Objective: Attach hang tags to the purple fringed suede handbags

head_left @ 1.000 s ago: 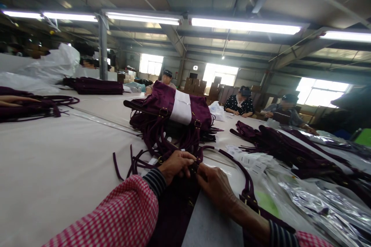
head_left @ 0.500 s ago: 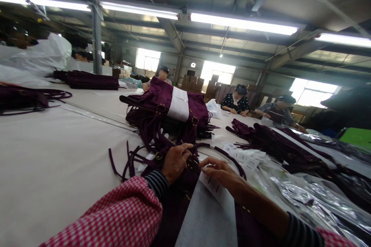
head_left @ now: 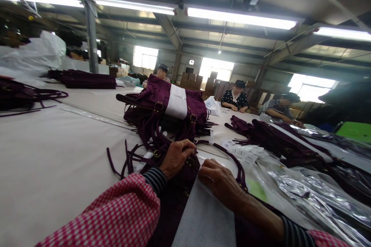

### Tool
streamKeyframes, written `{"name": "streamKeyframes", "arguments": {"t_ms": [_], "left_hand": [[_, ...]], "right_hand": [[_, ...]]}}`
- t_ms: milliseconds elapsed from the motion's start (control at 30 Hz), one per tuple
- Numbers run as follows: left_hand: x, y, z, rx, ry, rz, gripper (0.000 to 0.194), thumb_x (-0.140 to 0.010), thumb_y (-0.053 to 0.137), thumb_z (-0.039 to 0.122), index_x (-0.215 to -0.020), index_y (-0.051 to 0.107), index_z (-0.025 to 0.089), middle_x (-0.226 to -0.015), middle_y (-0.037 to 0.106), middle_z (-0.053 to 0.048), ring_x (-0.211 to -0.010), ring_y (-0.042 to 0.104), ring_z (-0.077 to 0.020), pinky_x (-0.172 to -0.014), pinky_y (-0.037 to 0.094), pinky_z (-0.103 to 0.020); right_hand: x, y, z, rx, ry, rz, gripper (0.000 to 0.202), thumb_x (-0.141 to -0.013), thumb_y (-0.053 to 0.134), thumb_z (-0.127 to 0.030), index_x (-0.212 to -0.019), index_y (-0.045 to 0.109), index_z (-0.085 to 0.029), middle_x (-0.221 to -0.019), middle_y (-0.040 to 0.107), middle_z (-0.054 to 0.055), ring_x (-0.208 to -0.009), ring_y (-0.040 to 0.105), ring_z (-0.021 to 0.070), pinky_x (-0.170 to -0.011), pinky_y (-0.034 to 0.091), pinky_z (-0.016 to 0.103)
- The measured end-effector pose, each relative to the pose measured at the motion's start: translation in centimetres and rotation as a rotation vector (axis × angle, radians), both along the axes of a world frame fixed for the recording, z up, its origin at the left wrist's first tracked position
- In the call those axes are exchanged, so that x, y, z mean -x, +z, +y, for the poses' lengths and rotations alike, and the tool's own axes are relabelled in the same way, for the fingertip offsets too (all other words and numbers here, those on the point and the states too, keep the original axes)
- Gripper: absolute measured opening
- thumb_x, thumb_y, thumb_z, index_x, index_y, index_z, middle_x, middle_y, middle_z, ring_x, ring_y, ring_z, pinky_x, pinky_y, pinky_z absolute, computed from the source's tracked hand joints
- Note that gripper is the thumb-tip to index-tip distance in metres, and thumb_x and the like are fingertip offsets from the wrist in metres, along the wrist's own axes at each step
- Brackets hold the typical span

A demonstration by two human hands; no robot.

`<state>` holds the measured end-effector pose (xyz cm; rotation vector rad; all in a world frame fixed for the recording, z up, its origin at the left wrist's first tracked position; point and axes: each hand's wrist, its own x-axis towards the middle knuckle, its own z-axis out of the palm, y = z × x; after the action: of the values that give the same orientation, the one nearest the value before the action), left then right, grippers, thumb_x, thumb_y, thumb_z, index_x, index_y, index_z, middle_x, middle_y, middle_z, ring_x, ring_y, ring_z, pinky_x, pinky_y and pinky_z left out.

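Observation:
A dark purple bag (head_left: 168, 204) lies in front of me, with a wide whitish paper strip (head_left: 207, 216) across it. My left hand (head_left: 177, 158) is closed at the bag's upper edge, near a gold ring and fringes; what its fingers pinch is too small to name. Beside it, my right hand (head_left: 218, 179) has its fingers curled over the top end of the strip; what they hold is hidden. Just beyond stands a stack of purple bags (head_left: 156, 94) with a white paper band (head_left: 176, 102) around the top one.
More purple bags lie at the far left (head_left: 87, 80) and on the right (head_left: 278, 139). Clear plastic bags (head_left: 315, 193) and white labels (head_left: 246, 152) rest on the table (head_left: 58, 154) to the right. Several people sit at its far side.
The white printed label that was under my right hand no longer shows. The fingers of my right hand have curled in. My left hand stays at nearly the same spot on the bag.

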<state>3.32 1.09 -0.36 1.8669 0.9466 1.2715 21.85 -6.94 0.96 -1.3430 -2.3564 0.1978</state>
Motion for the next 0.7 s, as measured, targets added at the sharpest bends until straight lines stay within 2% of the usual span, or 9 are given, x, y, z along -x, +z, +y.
{"name": "streamKeyframes", "arguments": {"t_ms": [133, 200, 267, 367, 500, 700], "left_hand": [[0.0, 0.0, -0.1, -0.003, -0.035, 0.021, 0.021, -0.086, 0.059, 0.029, -0.088, 0.075, 0.017, -0.078, 0.072, -0.002, -0.075, 0.064, -0.0174, -0.071, 0.048, -0.026], [0.0, 0.0, -0.2, -0.014, -0.052, 0.035, 0.023, -0.087, 0.059, 0.033, -0.086, 0.076, 0.016, -0.076, 0.071, -0.001, -0.071, 0.063, -0.0165, -0.068, 0.047, -0.025], [0.0, -0.1, -0.1, -0.028, -0.058, 0.052, 0.024, -0.088, 0.060, 0.033, -0.085, 0.076, 0.016, -0.074, 0.070, -0.001, -0.070, 0.061, -0.0160, -0.067, 0.045, -0.025], [0.0, -0.2, -0.1, -0.054, -0.056, 0.081, 0.024, -0.088, 0.061, 0.034, -0.085, 0.076, 0.016, -0.076, 0.070, -0.002, -0.074, 0.062, -0.0171, -0.070, 0.045, -0.026], [-0.1, -0.3, 0.1, -0.104, -0.055, 0.131, 0.022, -0.089, 0.061, 0.034, -0.087, 0.077, 0.019, -0.088, 0.073, -0.003, -0.088, 0.064, -0.0198, -0.082, 0.046, -0.028], [-0.1, -0.3, 0.1, -0.148, 0.000, 0.187, 0.019, -0.089, 0.061, 0.032, -0.088, 0.077, 0.022, -0.089, 0.073, -0.003, -0.091, 0.061, -0.0213, -0.088, 0.043, -0.033]], "right_hand": [[-0.1, 0.0, -0.2, -0.126, -0.024, -0.064, 0.013, -0.089, 0.066, -0.013, -0.098, 0.065, -0.022, -0.105, 0.063, 0.005, -0.102, 0.054, 0.0233, -0.086, 0.043, 0.033], [-0.5, -0.1, -0.2, -0.174, -0.051, -0.082, 0.015, -0.086, 0.070, -0.015, -0.099, 0.065, -0.022, -0.108, 0.063, 0.006, -0.106, 0.052, 0.0256, -0.090, 0.042, 0.036], [-0.9, -0.2, -0.3, -0.136, -0.040, -0.097, 0.005, -0.089, 0.067, -0.016, -0.090, 0.065, -0.021, -0.099, 0.063, 0.005, -0.099, 0.054, 0.0240, -0.086, 0.042, 0.035], [-1.2, -0.6, -0.3, -0.034, -0.018, -0.042, 0.011, -0.094, 0.060, -0.015, -0.086, 0.066, -0.021, -0.091, 0.062, 0.003, -0.092, 0.056, 0.0201, -0.080, 0.043, 0.031], [-1.2, -1.1, 0.6, 0.023, -0.066, 0.042, 0.008, -0.088, 0.066, -0.015, -0.092, 0.068, -0.022, -0.091, 0.063, 0.001, -0.091, 0.058, 0.0186, -0.080, 0.041, 0.030], [-0.5, -1.6, 1.6, 0.012, -0.034, -0.024, 0.014, -0.088, 0.060, -0.011, -0.078, 0.064, -0.020, -0.081, 0.060, 0.001, -0.083, 0.056, 0.0176, -0.073, 0.037, 0.029]]}}
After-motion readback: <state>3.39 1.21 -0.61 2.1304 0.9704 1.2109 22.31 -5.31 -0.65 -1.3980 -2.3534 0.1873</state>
